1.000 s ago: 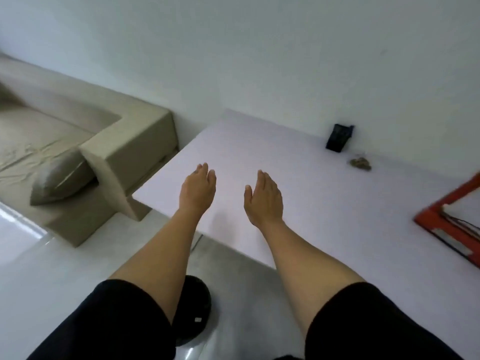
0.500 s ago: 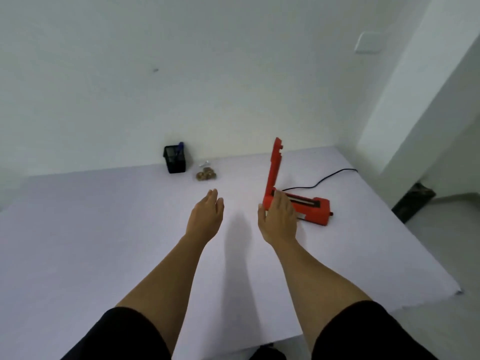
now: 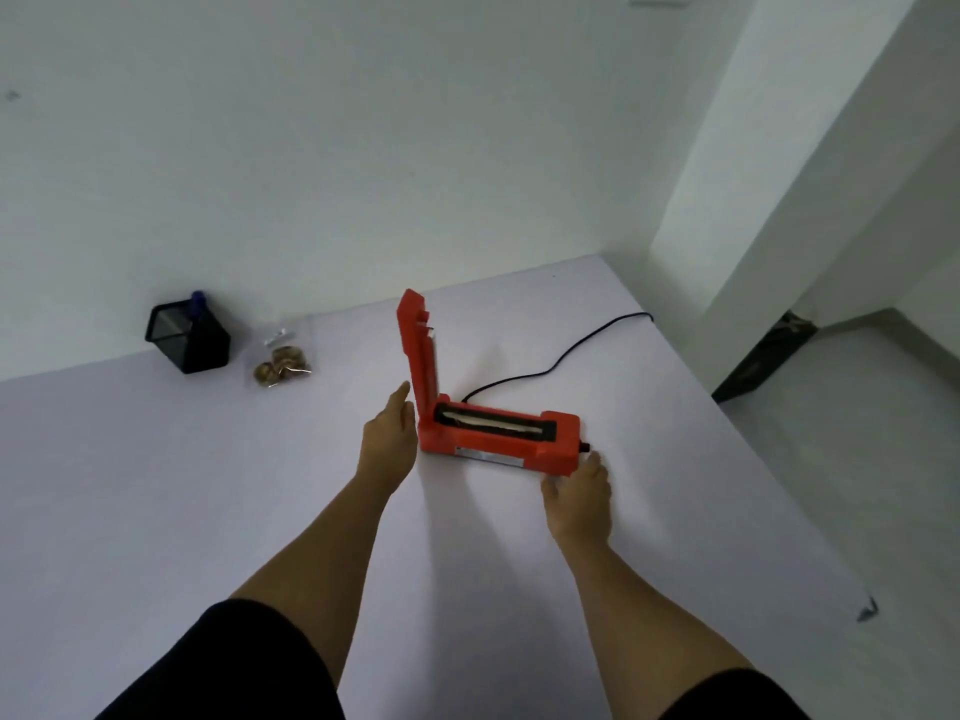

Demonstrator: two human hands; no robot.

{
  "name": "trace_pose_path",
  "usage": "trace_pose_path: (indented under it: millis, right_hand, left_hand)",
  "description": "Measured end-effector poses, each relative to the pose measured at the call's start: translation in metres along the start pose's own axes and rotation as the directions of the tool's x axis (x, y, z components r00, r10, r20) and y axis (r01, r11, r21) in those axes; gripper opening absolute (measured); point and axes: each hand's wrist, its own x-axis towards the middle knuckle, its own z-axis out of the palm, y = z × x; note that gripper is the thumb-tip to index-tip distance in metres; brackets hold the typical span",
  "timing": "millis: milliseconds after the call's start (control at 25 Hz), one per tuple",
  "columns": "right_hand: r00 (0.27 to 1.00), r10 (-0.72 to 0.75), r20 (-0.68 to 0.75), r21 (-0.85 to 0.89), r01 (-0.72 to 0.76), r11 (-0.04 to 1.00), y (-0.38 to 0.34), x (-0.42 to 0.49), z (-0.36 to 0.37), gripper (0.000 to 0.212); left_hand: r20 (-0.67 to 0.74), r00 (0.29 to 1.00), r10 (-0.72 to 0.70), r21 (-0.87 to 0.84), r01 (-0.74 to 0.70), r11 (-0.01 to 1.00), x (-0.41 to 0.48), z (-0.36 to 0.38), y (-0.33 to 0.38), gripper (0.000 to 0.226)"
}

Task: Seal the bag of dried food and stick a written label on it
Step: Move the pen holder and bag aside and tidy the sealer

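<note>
Sealer lies between left hand and right hand.

The table is open along its near and left edges. Toward the right edge stands the sealer, its lid upright and its cable behind it. The pen holder and the bag occupy the far edge, apart from the lid.

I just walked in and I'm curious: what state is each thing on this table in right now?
Sealer: lid open, standing upright.
Bag of dried food: lying flat, untouched.
Pen holder: upright, pen inside.
Cord: trails off the table edge.
Left hand: open, by sealer's hinge end.
Right hand: open, fingers at sealer's other end.
</note>
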Motion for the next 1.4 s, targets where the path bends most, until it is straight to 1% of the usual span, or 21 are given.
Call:
trace_pose_path:
  millis: [40, 120, 240, 320, 360, 400, 440, 480, 560, 600, 640, 720, 840, 1080, 1200, 1320, 1400]
  right_hand:
    - [1.0, 0.012, 0.007, 0.047, -0.012, 0.999, 0.002, 0.002, 0.003, 0.062]
    - [1.0, 0.013, 0.014, 0.087, -0.014, 0.996, 0.005, 0.009, 0.008, 0.048]
    - [1.0, -0.008, 0.004, 0.123, 0.007, 0.992, 0.005, 0.022, 0.009, 0.038]
    - [0.999, -0.041, -0.006, 0.156, 0.041, 0.987, 0.004, 0.033, 0.008, 0.033]
    - [0.998, -0.057, -0.005, 0.166, 0.057, 0.985, 0.004, 0.04, 0.008, 0.032]
    - [0.998, -0.068, 0.001, 0.177, 0.067, 0.982, 0.003, 0.047, 0.008, 0.031]
    - [0.997, -0.081, 0.012, 0.193, 0.077, 0.978, 0.001, 0.056, 0.009, 0.031]
    - [0.995, -0.094, 0.032, 0.213, 0.085, 0.973, -0.001, 0.064, 0.009, 0.032]
    - [0.985, -0.149, 0.086, 0.246, 0.124, 0.961, -0.011, 0.084, 0.01, 0.036]
    - [0.977, -0.176, 0.119, 0.257, 0.141, 0.956, -0.018, 0.095, 0.011, 0.04]
    - [0.97, -0.19, 0.151, 0.267, 0.145, 0.953, -0.027, 0.108, 0.012, 0.043]
    - [0.962, -0.186, 0.202, 0.283, 0.124, 0.951, -0.045, 0.135, 0.017, 0.049]
    - [0.953, -0.16, 0.257, 0.275, 0.087, 0.958, -0.074, 0.179, 0.025, 0.057]
    - [0.923, -0.25, 0.293, 0.239, 0.182, 0.954, -0.122, 0.245, 0.041, 0.062]
    - [0.918, -0.284, 0.278, 0.241, 0.219, 0.945, -0.134, 0.263, 0.048, 0.066]
    - [0.917, -0.298, 0.266, 0.213, 0.246, 0.946, -0.14, 0.275, 0.055, 0.068]
    - [0.912, -0.291, 0.29, 0.178, 0.248, 0.952, -0.142, 0.28, 0.057, 0.071]
  left_hand:
    - [0.008, 1.0, 0.003, -0.027, -0.003, 1.0, 0.002, 0.002, 0.001, 0.04]
    - [0.021, 0.999, 0.04, -0.063, -0.039, 0.997, 0.004, 0.008, 0.0, 0.035]
    - [0.095, 0.989, 0.112, -0.089, -0.104, 0.991, 0.008, 0.016, -0.005, 0.03]
    - [0.116, 0.988, 0.098, -0.105, -0.086, 0.991, 0.018, 0.024, -0.004, 0.027]
    - [0.091, 0.995, 0.049, -0.129, -0.037, 0.991, 0.024, 0.028, -0.002, 0.023]
    - [0.052, 0.998, -0.027, -0.166, 0.036, 0.986, 0.03, 0.03, 0.0, 0.018]
    - [0.025, 0.992, -0.126, -0.212, 0.128, 0.969, 0.036, 0.033, 0.0, 0.019]
    - [0.033, 0.972, -0.231, -0.272, 0.231, 0.934, 0.043, 0.034, 0.0, 0.03]
    - [0.128, 0.908, -0.399, -0.409, 0.414, 0.813, 0.063, 0.034, -0.005, 0.062]
    - [0.176, 0.885, -0.431, -0.457, 0.461, 0.761, 0.077, 0.034, -0.009, 0.072]
    - [0.213, 0.876, -0.434, -0.482, 0.48, 0.733, 0.09, 0.032, -0.01, 0.075]
    - [0.223, 0.886, -0.407, -0.494, 0.462, 0.736, 0.116, 0.031, -0.01, 0.071]
    - [0.163, 0.901, -0.401, -0.512, 0.425, 0.746, 0.156, 0.031, -0.006, 0.074]
    - [0.072, 0.924, -0.376, -0.505, 0.359, 0.785, 0.235, 0.028, -0.002, 0.085]
    - [0.063, 0.935, -0.349, -0.529, 0.328, 0.783, 0.262, 0.029, -0.001, 0.094]
    - [0.05, 0.935, -0.351, -0.526, 0.323, 0.787, 0.276, 0.028, -0.002, 0.094]
    - [0.059, 0.936, -0.347, -0.53, 0.324, 0.784, 0.279, 0.028, -0.004, 0.096]
